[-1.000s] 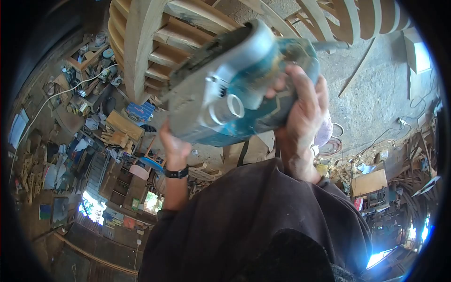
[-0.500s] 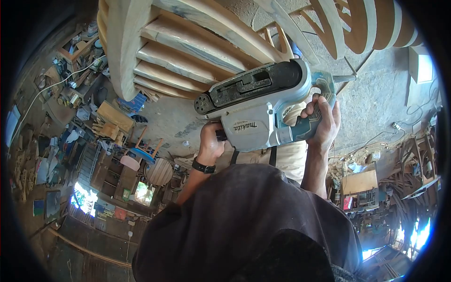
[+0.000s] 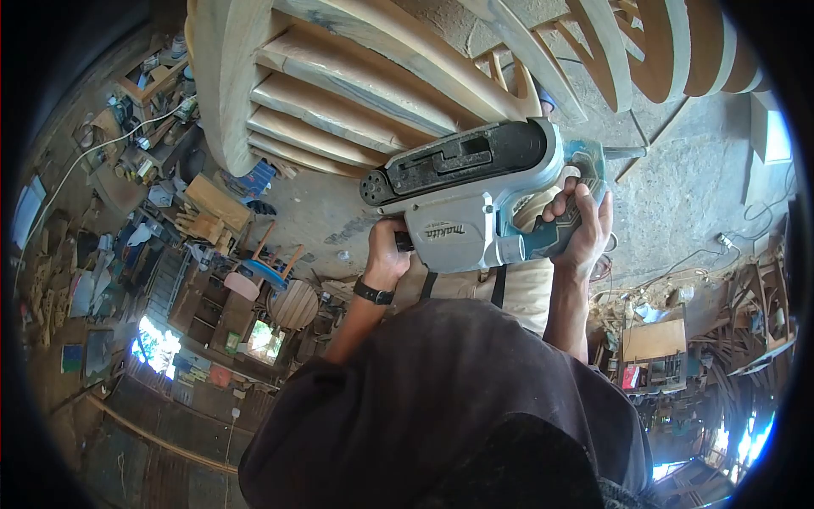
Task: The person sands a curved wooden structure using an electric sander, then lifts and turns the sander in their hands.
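Observation:
A grey and teal belt sander (image 3: 449, 229) marked "makita" is held sideways in front of my body, its black belt side facing up and away. My right hand (image 3: 581, 225) is wrapped round the teal rear handle. At the other end, my left hand (image 3: 387, 253), with a black watch on the wrist, grips the dark front knob. The sander's upper edge is close to the curved wooden slats (image 3: 356, 93) of a large wooden frame; whether they touch I cannot tell.
More curved wooden pieces (image 3: 666, 51) stand at the top right. A blue stool (image 3: 265, 272) and a round slatted wooden top (image 3: 293, 304) are at the left. A cable (image 3: 678, 254) lies on the concrete floor (image 3: 670, 195) at the right. Cluttered tools and wood line both sides.
The sander was blurred and tilted nearer the camera; it has swung lower and levelled beside the slats. My left hand has moved from its underside to the front knob. Little differs over the last half second.

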`<action>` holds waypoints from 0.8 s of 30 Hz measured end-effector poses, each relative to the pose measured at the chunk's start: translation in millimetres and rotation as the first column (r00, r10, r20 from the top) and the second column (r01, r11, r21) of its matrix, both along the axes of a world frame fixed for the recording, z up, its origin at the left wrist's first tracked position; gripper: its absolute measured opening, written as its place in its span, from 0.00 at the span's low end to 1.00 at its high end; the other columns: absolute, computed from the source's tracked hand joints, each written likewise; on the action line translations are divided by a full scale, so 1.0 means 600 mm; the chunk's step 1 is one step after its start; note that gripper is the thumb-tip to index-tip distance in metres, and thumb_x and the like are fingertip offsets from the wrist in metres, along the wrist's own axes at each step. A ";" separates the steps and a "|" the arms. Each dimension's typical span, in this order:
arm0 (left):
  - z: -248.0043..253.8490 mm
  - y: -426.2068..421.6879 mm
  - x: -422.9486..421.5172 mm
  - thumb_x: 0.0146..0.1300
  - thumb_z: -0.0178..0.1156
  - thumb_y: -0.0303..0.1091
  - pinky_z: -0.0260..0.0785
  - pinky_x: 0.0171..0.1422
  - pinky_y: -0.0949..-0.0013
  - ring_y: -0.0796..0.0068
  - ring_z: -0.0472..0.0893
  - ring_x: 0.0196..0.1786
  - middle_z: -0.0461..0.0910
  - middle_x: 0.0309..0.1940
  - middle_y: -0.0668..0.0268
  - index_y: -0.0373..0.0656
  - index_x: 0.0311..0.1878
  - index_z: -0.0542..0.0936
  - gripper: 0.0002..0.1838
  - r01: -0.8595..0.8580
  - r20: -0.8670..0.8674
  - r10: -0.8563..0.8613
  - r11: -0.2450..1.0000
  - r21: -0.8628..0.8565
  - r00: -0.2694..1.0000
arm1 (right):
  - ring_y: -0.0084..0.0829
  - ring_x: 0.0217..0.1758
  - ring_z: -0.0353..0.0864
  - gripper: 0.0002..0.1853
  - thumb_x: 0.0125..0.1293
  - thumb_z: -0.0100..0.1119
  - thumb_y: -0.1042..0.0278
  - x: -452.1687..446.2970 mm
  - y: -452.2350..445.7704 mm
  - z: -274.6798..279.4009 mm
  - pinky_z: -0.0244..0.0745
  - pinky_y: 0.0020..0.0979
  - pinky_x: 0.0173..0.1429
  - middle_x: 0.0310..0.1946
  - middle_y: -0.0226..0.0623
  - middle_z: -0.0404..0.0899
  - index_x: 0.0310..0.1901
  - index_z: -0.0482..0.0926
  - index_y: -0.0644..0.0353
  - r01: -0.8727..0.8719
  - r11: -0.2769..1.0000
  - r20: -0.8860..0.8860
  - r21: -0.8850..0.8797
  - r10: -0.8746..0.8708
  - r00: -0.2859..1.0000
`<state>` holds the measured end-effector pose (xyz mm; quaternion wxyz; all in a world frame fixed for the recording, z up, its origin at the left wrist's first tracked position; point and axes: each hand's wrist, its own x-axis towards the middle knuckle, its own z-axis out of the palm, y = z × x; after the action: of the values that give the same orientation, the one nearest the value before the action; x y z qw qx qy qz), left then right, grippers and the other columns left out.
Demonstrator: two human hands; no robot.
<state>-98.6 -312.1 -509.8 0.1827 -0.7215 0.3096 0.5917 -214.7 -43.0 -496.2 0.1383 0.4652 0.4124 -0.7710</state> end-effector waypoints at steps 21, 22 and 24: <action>0.189 -0.215 -0.210 0.71 0.50 0.49 0.71 0.64 0.57 0.61 0.77 0.60 0.76 0.58 0.54 0.37 0.63 0.71 0.27 0.273 -0.390 -0.324 0.945 -0.181 0.862 | 0.27 0.21 0.76 0.22 0.68 0.60 0.65 -0.198 -0.232 0.152 0.74 0.26 0.29 0.25 0.40 0.78 0.50 0.59 0.69 0.300 0.947 -0.102 -0.118 -0.312 0.945; 0.182 -0.210 -0.194 0.72 0.50 0.48 0.72 0.64 0.58 0.61 0.77 0.59 0.76 0.58 0.54 0.38 0.63 0.71 0.26 0.242 -0.378 -0.294 0.953 -0.180 0.878 | 0.27 0.22 0.77 0.22 0.69 0.60 0.65 -0.190 -0.218 0.150 0.74 0.27 0.29 0.25 0.40 0.78 0.50 0.60 0.69 0.287 0.954 -0.065 -0.084 -0.292 0.954; 0.165 -0.197 -0.161 0.71 0.51 0.47 0.74 0.62 0.59 0.62 0.79 0.56 0.77 0.56 0.55 0.38 0.63 0.71 0.26 0.219 -0.446 -0.222 0.974 -0.058 0.867 | 0.29 0.22 0.77 0.23 0.69 0.60 0.64 -0.162 -0.187 0.139 0.74 0.27 0.30 0.25 0.41 0.77 0.52 0.61 0.71 0.210 0.977 -0.054 -0.048 -0.212 0.976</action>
<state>-195.0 -430.1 -410.8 0.1704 -0.5256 0.4254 0.7167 -311.8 -155.3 -413.0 0.0531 0.4807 0.3483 -0.8030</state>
